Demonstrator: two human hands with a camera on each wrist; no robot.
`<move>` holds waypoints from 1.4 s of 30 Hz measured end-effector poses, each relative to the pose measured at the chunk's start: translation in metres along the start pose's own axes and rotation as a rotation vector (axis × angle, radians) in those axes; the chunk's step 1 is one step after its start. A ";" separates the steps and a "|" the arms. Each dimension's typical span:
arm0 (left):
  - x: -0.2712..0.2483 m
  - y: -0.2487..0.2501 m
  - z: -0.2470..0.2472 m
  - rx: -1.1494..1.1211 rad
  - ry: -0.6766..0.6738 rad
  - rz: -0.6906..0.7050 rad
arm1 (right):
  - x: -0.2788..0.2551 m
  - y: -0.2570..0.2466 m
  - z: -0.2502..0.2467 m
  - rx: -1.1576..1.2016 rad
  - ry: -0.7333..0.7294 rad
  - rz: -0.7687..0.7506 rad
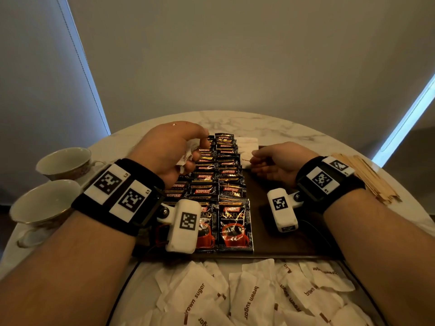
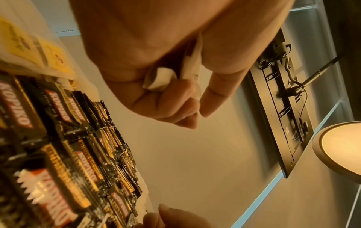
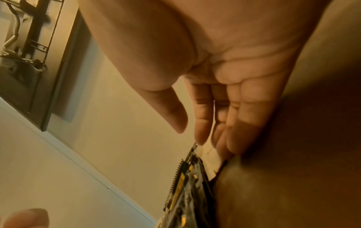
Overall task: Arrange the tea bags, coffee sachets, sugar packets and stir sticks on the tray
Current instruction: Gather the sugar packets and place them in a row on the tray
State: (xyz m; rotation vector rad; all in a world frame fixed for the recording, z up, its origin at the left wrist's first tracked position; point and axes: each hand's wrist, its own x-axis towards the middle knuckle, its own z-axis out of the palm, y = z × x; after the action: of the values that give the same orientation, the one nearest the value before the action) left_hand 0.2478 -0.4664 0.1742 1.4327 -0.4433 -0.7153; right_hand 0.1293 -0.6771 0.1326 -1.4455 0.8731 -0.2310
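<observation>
A dark wooden tray (image 1: 287,245) lies on the round marble table (image 1: 270,123). Black Kopiko coffee sachets (image 1: 223,182) fill its middle in overlapping rows. My left hand (image 1: 186,151) hovers over the far sachets and grips white brown sugar packets (image 2: 162,77) in its curled fingers. My right hand (image 1: 261,163) lies on the tray's right part, fingers straight, its fingertips (image 3: 224,146) touching a white sugar packet (image 1: 246,158) laid beside the sachets. Another white packet (image 1: 247,143) lies just beyond it.
Several loose brown sugar packets (image 1: 247,297) are heaped at the near edge. Wooden stir sticks (image 1: 367,177) are piled at the right. Two teacups (image 1: 63,161) (image 1: 42,203) stand at the left. Yellow tea bags (image 2: 25,44) show in the left wrist view beyond the sachets.
</observation>
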 end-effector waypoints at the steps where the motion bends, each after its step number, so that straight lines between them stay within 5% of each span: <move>1: 0.000 0.000 0.000 0.000 0.000 -0.003 | 0.000 0.000 0.000 0.011 0.012 -0.005; 20: -0.011 0.003 0.006 -0.090 -0.061 -0.038 | -0.005 -0.005 0.003 0.118 0.003 -0.141; 28: -0.018 0.000 0.012 -0.068 -0.197 -0.025 | -0.052 -0.022 0.027 -0.069 -0.280 -0.465; 32: -0.019 -0.002 0.013 -0.005 -0.299 -0.025 | -0.066 -0.018 0.040 0.021 -0.407 -0.461; 35: -0.019 -0.004 0.015 0.043 -0.369 -0.023 | -0.067 -0.016 0.040 -0.135 -0.385 -0.509; 42: -0.015 -0.004 0.011 0.118 -0.205 0.034 | -0.058 -0.018 0.043 0.056 -0.302 -0.498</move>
State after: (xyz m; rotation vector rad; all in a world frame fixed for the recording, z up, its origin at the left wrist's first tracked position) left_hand 0.2290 -0.4645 0.1731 1.4645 -0.6771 -0.8240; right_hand 0.1231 -0.6107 0.1661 -1.5777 0.2512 -0.3925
